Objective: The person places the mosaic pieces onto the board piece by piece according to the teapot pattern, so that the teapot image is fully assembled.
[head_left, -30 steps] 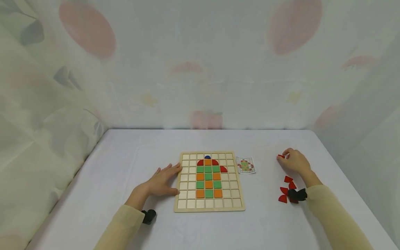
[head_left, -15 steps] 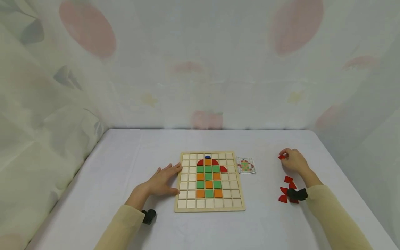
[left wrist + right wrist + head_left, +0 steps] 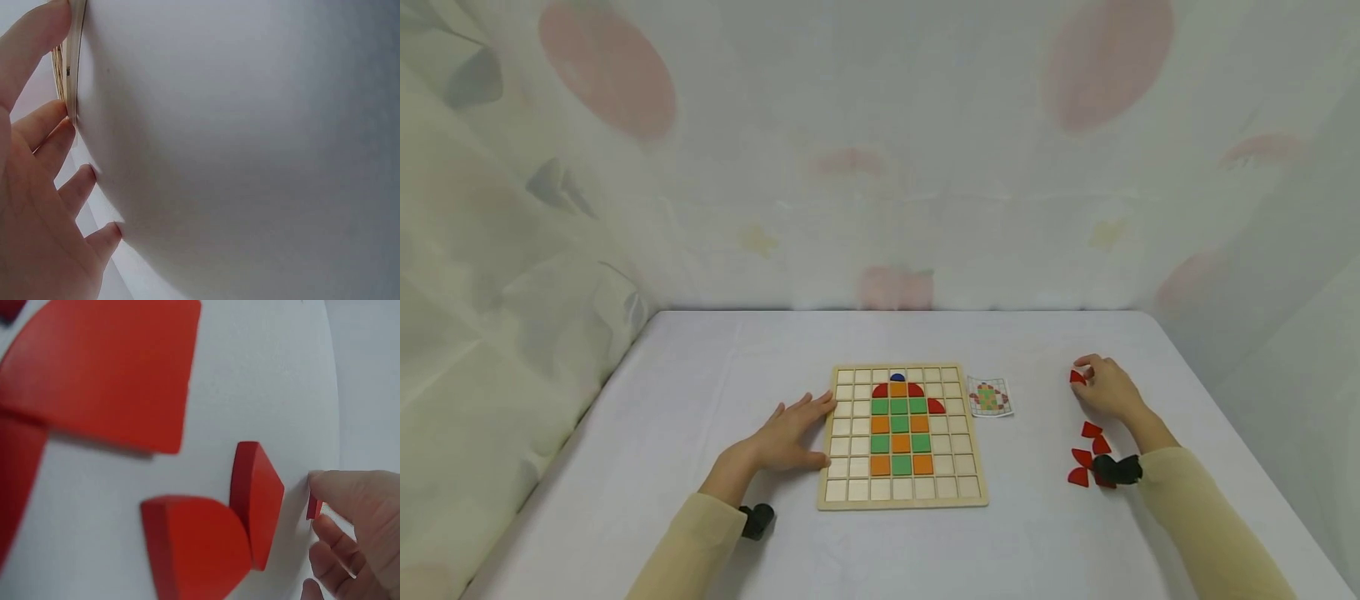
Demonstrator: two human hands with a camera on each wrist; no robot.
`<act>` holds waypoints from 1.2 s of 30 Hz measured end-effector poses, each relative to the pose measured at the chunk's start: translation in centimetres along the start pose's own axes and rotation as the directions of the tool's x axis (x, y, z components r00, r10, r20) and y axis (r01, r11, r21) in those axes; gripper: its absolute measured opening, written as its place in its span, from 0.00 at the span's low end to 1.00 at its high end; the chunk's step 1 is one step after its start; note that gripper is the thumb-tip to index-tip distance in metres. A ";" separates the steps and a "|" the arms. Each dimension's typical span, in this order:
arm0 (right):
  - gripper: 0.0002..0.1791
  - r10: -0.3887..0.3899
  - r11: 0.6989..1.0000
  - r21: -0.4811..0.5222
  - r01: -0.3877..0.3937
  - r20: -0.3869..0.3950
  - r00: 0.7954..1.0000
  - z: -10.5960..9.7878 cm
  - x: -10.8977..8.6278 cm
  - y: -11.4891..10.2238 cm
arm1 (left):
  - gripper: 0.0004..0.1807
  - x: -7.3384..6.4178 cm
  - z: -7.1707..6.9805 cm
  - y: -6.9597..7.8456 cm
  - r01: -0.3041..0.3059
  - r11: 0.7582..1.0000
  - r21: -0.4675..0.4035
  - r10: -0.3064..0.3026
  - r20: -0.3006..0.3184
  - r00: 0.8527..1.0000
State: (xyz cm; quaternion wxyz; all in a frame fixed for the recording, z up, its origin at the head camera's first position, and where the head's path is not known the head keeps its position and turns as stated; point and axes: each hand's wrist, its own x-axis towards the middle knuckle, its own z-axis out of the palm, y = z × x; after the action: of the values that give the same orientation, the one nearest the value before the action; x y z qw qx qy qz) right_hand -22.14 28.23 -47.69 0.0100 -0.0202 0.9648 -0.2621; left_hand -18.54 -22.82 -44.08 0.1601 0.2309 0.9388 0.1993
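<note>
My left hand (image 3: 790, 433) lies spread at the left edge of a wooden grid board (image 3: 902, 504), its thumb and fingertips touching the frame. The board carries orange and green square tiles, red quarter-circle tiles and a blue half-circle tile (image 3: 897, 377) at the top. Off to the right, my right hand (image 3: 1108, 387) pinches a red quarter-circle tile (image 3: 1077, 377) between thumb and fingers. In the right wrist view, that pinched tile (image 3: 314, 506) is mostly covered by the thumb. Several more red quarter-circle tiles (image 3: 1082, 457) lie loose below the hand, partly under the black wrist camera.
A small printed pattern card (image 3: 990, 397) lies right of the board, showing a grid with coloured shapes. White cloth covers the table (image 3: 700, 367). Patterned curtains stand behind and at the sides.
The red tile between my right thumb and fingers has turned, from nearly edge-on to showing its quarter-circle face. The right hand has shifted slightly; the left hand and board stay put.
</note>
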 end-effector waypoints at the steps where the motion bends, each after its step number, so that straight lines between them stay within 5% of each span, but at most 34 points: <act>1: 0.21 0.012 1.000 -0.001 -0.012 -0.001 1.000 0.0 0.0 0.0 | 0.46 0.0 0.0 0.0 0.001 1.000 0.001 -0.001 -0.001 1.000; 19: 0.17 0.033 0.999 -0.036 -0.033 -0.019 0.999 0.2 0.0 0.0 | 0.46 -0.1 -0.1 0.0 0.006 1.000 -0.005 -0.006 0.000 1.000; 36: 0.15 -0.106 0.994 0.018 0.107 -0.069 0.992 0.2 -1.5 -2.9 | 0.47 0.1 0.0 0.0 0.000 1.000 0.006 0.000 -0.003 1.000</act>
State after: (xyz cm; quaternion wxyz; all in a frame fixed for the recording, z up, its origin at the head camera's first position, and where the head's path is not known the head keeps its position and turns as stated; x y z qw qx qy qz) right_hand -20.58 25.68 -46.34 -0.0367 -0.0627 0.9592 -0.2734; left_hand -18.60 -22.82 -44.08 0.1580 0.2310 0.9397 0.1968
